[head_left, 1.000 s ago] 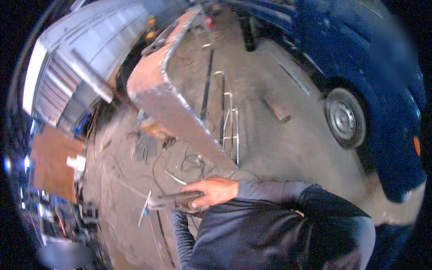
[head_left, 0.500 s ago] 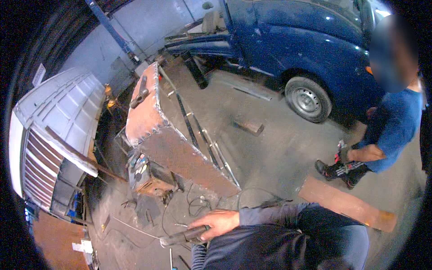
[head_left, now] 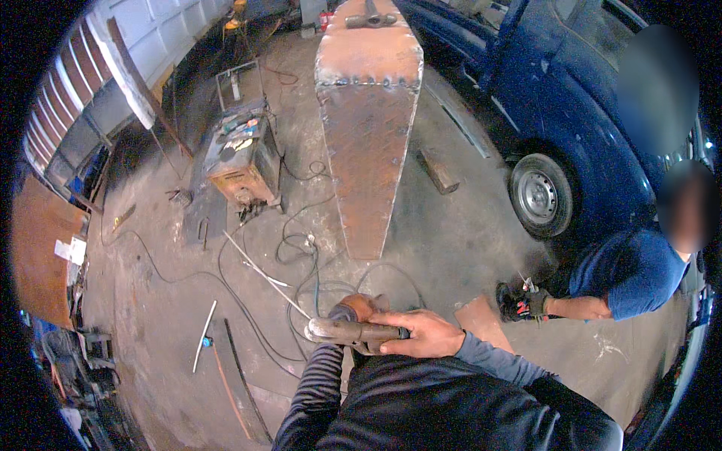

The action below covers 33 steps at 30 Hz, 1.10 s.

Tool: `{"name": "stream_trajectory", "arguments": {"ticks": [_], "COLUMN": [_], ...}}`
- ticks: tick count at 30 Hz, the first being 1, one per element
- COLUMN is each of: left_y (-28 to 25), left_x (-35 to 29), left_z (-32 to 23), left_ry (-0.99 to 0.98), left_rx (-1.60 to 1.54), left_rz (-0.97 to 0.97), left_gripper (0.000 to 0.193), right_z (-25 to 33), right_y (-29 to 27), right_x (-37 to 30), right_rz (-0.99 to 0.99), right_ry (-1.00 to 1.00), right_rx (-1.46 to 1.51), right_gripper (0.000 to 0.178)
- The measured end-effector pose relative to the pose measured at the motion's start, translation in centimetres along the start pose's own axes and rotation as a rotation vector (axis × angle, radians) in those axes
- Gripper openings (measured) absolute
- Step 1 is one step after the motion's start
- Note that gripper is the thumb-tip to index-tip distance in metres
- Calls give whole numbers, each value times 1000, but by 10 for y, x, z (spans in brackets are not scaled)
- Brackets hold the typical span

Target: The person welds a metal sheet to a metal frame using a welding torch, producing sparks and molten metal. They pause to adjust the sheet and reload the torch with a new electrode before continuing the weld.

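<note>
My right hand (head_left: 429,334) is closed round the dark handle of a welding electrode holder (head_left: 361,332), held level in front of my body. A thin welding rod (head_left: 267,274) slants up and left from the holder's pale jaw end. My left hand (head_left: 359,306) is bent just beyond the holder, close to my right fingertips. The holder and the left hand's own bend hide most of its fingers, so its grip does not show. Ahead stands a tapering rusty steel body (head_left: 365,158) with weld beads along its edges. A hammer (head_left: 370,19) lies on its top.
A boxy welding machine (head_left: 244,161) with small items on top stands ahead left. Cables (head_left: 297,255) loop over the floor before me. At right, a gloved co-worker (head_left: 632,274) bends beside a blue vehicle (head_left: 587,135). A metal block (head_left: 438,171) lies on the floor.
My view has swung right, and the steel body now stands straight ahead. My left hand has come into sight beside the electrode holder. The co-worker is bent lower.
</note>
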<state>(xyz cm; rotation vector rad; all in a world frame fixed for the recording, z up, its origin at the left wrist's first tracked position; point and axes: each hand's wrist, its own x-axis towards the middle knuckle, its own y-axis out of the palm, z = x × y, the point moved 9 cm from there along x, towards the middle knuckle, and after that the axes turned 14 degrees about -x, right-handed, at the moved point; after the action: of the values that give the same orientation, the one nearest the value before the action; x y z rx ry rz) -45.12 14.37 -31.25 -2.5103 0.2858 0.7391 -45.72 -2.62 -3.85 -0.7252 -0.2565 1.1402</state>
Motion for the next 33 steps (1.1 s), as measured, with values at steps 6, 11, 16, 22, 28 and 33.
{"name": "stream_trajectory", "arguments": {"ticks": [6, 11, 16, 22, 28, 33], "left_y": [-5, -25, -34, -9, 27, 49], "left_x": [-2, -4, -17, -32, -51, -49], "left_z": [14, 24, 25, 18, 13, 4], "left_ry": [-15, -23, -73, -205, -307, -333], "left_rx": [-11, -36, -54, -67, -81, -95], "left_rz": [-10, -53, -134, -227, -258, -269], "left_gripper": [57, 57, 56, 56, 55, 54], "right_z": [9, 7, -19, -64, -97, -115], "right_y": [-25, -46, -67, -79, -92, -101], "right_x": [12, 15, 9, -11, -39, -57], "right_rz": [-24, 6, 52, 35, 48, 16], "right_ry": [-123, -236, -250, -343, -331, -306], "right_rx": [36, -9, 33, 30, 51, 76], "right_gripper": [59, 58, 59, 61, 60, 60]}}
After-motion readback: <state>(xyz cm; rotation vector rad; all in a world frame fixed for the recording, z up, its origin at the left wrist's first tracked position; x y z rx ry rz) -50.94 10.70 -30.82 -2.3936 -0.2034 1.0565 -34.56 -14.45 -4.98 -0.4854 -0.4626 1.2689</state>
